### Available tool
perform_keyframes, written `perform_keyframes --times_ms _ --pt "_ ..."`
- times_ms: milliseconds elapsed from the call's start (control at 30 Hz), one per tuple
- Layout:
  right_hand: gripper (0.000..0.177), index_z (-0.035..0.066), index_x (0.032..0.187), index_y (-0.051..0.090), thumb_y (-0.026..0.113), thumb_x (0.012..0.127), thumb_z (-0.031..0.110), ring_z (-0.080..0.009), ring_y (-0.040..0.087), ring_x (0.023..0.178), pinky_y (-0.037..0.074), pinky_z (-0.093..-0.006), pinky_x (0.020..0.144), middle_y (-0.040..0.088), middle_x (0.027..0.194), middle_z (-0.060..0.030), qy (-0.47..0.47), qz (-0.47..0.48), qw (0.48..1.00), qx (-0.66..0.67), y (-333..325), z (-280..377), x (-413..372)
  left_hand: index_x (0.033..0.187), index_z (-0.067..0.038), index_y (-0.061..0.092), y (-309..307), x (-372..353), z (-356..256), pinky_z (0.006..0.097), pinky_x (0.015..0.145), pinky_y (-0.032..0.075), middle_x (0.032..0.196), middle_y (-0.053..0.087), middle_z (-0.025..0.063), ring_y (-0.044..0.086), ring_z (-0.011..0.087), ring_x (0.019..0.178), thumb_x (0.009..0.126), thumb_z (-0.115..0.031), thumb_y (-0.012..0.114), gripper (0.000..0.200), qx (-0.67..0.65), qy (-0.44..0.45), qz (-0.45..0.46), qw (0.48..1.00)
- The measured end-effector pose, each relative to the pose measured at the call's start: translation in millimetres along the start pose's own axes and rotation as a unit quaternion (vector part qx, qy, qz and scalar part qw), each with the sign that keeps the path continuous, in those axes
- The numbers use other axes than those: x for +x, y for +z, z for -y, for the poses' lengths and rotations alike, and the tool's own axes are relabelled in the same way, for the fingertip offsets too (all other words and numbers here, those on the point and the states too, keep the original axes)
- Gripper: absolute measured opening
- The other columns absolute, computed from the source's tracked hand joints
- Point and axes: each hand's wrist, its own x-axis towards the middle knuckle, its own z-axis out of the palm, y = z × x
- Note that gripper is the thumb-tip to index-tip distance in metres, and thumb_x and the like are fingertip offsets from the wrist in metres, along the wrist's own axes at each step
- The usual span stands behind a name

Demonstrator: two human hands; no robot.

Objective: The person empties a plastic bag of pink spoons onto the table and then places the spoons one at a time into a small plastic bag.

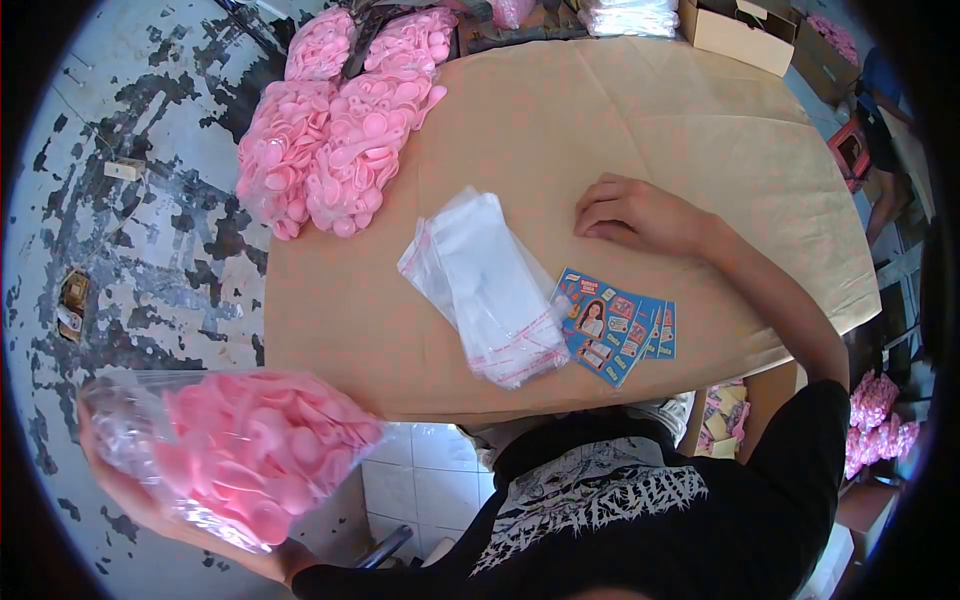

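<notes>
At the lower left my left hand (135, 505) grips a clear plastic bag of pink spoons (270, 445), holding it beyond the table's edge. Its fingers wrap around the bag's bunched end and are partly covered by the plastic. My right hand (640, 213) rests on the table with its fingers curled in, and nothing shows in it. Left of it lies a stack of flat clear plastic bags (480, 275), slightly fanned. Blue printed cards (607, 325) with a picture of a person lie in a small spread beside the stack, nearest to my right forearm.
Brown paper covers the table (700, 130). Several filled bags of pink spoons (350, 150) are heaped at its back left. An open cardboard box (738, 38) and a pile of clear packaging (628, 18) stand at the back. Another person's leg (885, 200) shows at the far right.
</notes>
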Motion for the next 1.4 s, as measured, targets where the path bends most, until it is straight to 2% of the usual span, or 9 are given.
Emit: perform_keyframes --times_ms 200,300,367,433,567,667,733,933,1400 --pt "0.014 0.004 0.099 0.069 0.067 0.088 0.011 -0.0269 0.059 0.104 0.049 -0.0386 0.092 0.063 0.107 -0.0078 0.031 -0.02 0.996 -0.084 -3 20 -16 0.111 -0.006 0.06 44 -9 18 0.0358 0.089 0.052 0.112 0.061 0.0087 0.061 0.0222 0.104 0.089 -0.029 0.068 0.033 -0.028 -0.09 0.059 0.994" --pt "0.016 0.005 0.102 0.068 0.067 0.089 0.014 -0.0276 0.059 0.103 0.049 -0.0385 0.091 0.062 0.107 -0.0081 -0.055 -0.063 0.988 -0.128 9 14 -6 0.101 -0.008 0.06 77 29 42 0.033 0.074 0.056 0.093 0.065 0.0057 0.066 0.0194 0.084 0.092 -0.027 0.066 0.021 -0.129 -0.234 0.243 0.933" --pt "0.019 0.004 0.103 0.067 0.066 0.09 0.017 -0.028 0.06 0.103 0.049 -0.0385 0.09 0.062 0.106 -0.0081 -0.085 -0.029 0.989 -0.114 9 13 0 0.094 -0.009 0.061 117 36 60 0.0325 0.063 0.056 0.083 0.065 0.0038 0.066 0.0172 0.071 0.093 -0.023 0.064 0.015 -0.089 -0.272 0.231 0.93" --pt "0.02 0.003 0.104 0.066 0.065 0.09 0.017 -0.028 0.06 0.102 0.05 -0.0388 0.089 0.063 0.106 -0.008 -0.002 0.007 0.996 -0.084 11 14 -1 0.091 -0.008 0.062 138 48 87 0.0315 0.069 0.055 0.086 0.065 0.0046 0.065 0.0154 0.077 0.094 -0.019 0.061 0.012 -0.04 -0.266 0.321 0.908" --pt "0.013 0.002 0.099 0.066 0.065 0.09 0.011 -0.0266 0.062 0.1 0.051 -0.0396 0.086 0.065 0.101 -0.0114 0.091 -0.019 0.989 -0.112 15 21 -9 0.091 -0.004 0.063 173 26 133 0.0266 0.075 0.048 0.085 0.062 0.0025 0.057 0.0108 0.085 0.095 -0.014 0.054 0.014 0.234 -0.012 0.525 0.819" --pt "0.01 0.002 0.098 0.064 0.066 0.089 0.005 -0.0265 0.064 0.095 0.052 -0.0377 0.083 0.064 0.103 -0.0104 0.176 -0.072 0.98 0.056 4 55 -10 0.087 -0.001 0.061 196 23 184 0.0265 0.067 0.043 0.079 0.055 0.0003 0.051 0.0097 0.074 0.097 -0.017 0.054 0.02 0.198 0.041 0.644 0.738" --pt "0.008 0.002 0.097 0.063 0.065 0.088 0.002 -0.028 0.065 0.099 0.053 -0.0369 0.084 0.065 0.11 -0.012 0.064 -0.085 0.992 0.074 1 87 -7 0.086 0.0 0.059 210 13 196 0.0273 0.063 0.04 0.075 0.05 -0.001 0.046 0.0092 0.069 0.098 -0.019 0.055 0.023 0.235 0.033 0.677 0.696" --pt "0.022 0.006 0.105 0.068 0.065 0.085 0.012 -0.0283 0.055 0.122 0.049 -0.0386 0.098 0.064 0.121 -0.0078 -0.069 0.028 0.993 -0.087 33 124 1 0.084 0.002 0.056 219 1 202 0.0281 0.06 0.038 0.071 0.045 -0.0011 0.04 0.0085 0.065 0.1 -0.024 0.056 0.03 0.259 0.056 0.675 0.688" --pt "0.018 0.007 0.104 0.073 0.071 0.087 0.006 -0.024 0.073 0.083 0.059 -0.0321 0.075 0.074 0.094 -0.0096 0.036 -0.061 0.988 0.136 13 108 8 0.092 0.004 0.059 214 -3 186 0.0344 0.068 0.045 0.078 0.058 0.0118 0.053 0.0174 0.072 0.093 -0.016 0.057 0.02 0.303 0.121 0.643 0.693"
